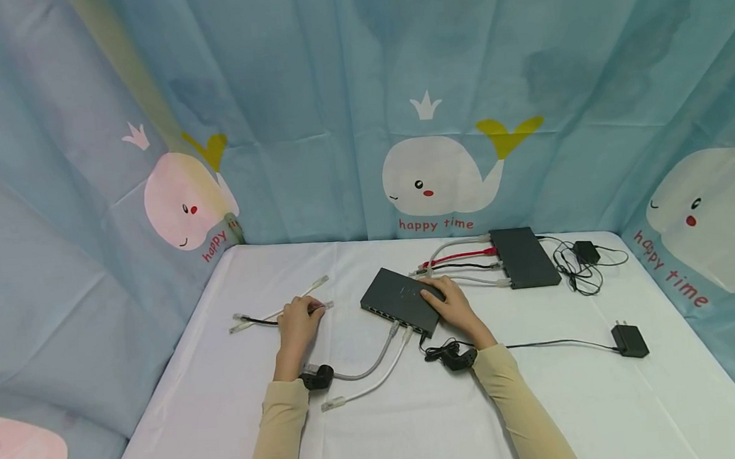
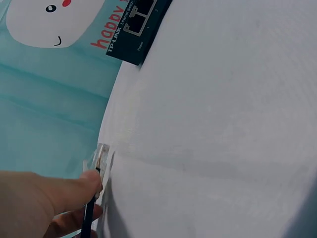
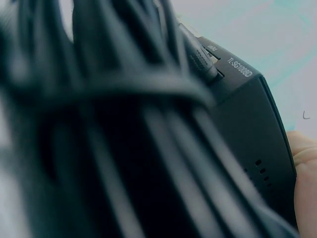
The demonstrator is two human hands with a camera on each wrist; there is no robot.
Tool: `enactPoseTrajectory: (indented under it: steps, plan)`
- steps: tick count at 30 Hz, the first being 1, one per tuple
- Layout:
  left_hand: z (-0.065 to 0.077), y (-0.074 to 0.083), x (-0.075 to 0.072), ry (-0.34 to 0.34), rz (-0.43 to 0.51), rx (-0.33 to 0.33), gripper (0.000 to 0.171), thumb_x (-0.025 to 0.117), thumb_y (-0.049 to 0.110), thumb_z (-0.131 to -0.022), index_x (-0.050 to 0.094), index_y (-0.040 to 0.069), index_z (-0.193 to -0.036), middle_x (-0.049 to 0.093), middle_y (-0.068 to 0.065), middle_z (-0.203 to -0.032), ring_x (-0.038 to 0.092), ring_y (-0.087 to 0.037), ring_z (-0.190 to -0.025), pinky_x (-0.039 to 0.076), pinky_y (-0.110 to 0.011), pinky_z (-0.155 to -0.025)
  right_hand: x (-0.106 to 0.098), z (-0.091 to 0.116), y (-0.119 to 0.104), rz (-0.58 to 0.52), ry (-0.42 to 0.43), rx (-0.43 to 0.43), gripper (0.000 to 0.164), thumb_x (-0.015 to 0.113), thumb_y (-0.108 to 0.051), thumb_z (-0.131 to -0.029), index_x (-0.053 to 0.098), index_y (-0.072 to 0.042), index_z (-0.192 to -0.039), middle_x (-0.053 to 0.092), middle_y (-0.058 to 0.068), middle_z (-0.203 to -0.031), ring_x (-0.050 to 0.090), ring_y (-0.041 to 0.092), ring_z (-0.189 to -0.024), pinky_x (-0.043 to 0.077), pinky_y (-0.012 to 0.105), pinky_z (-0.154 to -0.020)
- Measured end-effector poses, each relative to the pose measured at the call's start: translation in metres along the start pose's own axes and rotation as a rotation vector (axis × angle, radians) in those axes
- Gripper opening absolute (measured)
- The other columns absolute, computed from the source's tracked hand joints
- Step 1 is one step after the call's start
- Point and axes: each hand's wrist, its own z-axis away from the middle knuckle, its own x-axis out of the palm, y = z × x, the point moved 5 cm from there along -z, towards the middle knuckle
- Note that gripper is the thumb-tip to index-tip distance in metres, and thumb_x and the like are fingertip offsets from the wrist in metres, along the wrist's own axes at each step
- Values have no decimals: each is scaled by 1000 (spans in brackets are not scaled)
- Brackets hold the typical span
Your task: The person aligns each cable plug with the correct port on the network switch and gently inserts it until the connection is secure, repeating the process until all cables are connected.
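Observation:
My left hand [image 1: 299,327] pinches a black network cable [image 2: 87,220] between thumb and fingertips, just behind its clear plug [image 2: 102,150]. Two light cable ends [image 1: 315,285] lie by that hand. To its right is a black TP-Link Ethernet switch [image 1: 398,295], set at an angle with its ports facing me. A grey cable [image 1: 379,360] and a white cable [image 1: 378,384] are plugged into it. My right hand [image 1: 456,307] grips the right end of this switch, thumb on top. In the right wrist view a bundled power cord [image 3: 124,124] hides much of the switch.
Behind on the right lies a second black switch [image 1: 526,257] with several cables, one of them red [image 1: 465,254], and a small adapter [image 1: 586,252] with coiled cord. Another power adapter [image 1: 630,340] sits at the right. Curtains enclose the white table [image 1: 611,411].

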Motion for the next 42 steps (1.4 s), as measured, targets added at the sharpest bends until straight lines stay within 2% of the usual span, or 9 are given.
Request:
enactPoseTrajectory:
  steps: [7,11,15,19,23,25,29,34,42]
  plan:
    - [1,9,-4,-81,49,20,18,61,20,-90,65,6,-100,67,-10,-86,60,-24,-70,47,-43,-66,0,0,0,-6,-3,0,37,56,-27,-93,59,-10,-126,55,15,-108,52,29,-94,39,42,-77]
    - [3,13,-4,-174,87,-12,21,56,20,-93,61,4,-106,67,-12,-91,59,-22,-70,47,-38,-63,0,-1,1,-1,-4,1,37,56,-28,-93,58,-10,-126,55,15,-108,52,29,-95,40,41,-77]
    - [4,18,-3,-264,115,-26,27,54,22,-94,62,2,-110,63,-11,-86,53,-20,-69,42,-33,-61,0,-1,2,-8,-9,8,37,55,-28,-94,58,-10,-126,55,15,-110,52,30,-96,39,42,-78]
    - [6,23,-3,-306,136,-13,30,52,22,-95,63,1,-113,64,-12,-91,54,-21,-74,43,-34,-64,1,-1,3,-7,-12,12,38,55,-29,-94,58,-10,-126,55,15,-110,51,29,-95,38,40,-77]
    - [7,28,-6,-307,146,2,33,51,24,-96,63,1,-117,65,-17,-108,60,-28,-94,48,-43,-79,2,-1,4,-5,-13,12,38,55,-29,-94,58,-10,-126,55,15,-110,51,29,-95,38,40,-77]
    - [7,30,-8,-298,145,6,33,51,24,-96,63,1,-117,64,-18,-111,60,-29,-97,48,-44,-81,2,-1,4,-7,-12,11,37,55,-28,-94,58,-10,-126,55,15,-110,51,30,-96,39,42,-79]
    - [7,34,-12,-270,126,12,31,52,25,-96,65,3,-113,66,-15,-104,60,-24,-85,48,-40,-72,1,-1,3,-15,-7,8,37,56,-28,-93,58,-10,-126,55,16,-111,52,31,-99,40,46,-82]
    - [9,38,-16,-234,88,3,29,56,28,-94,68,6,-108,68,-10,-93,58,-19,-74,47,-35,-63,0,0,0,-15,0,-1,37,56,-27,-93,58,-9,-126,56,16,-110,52,31,-95,40,43,-77]
    - [15,50,-18,-236,86,13,28,60,29,-91,70,6,-103,63,-5,-75,50,-14,-56,38,-27,-50,1,0,2,-14,-4,9,37,56,-27,-93,58,-10,-126,55,16,-109,52,31,-96,40,44,-79]
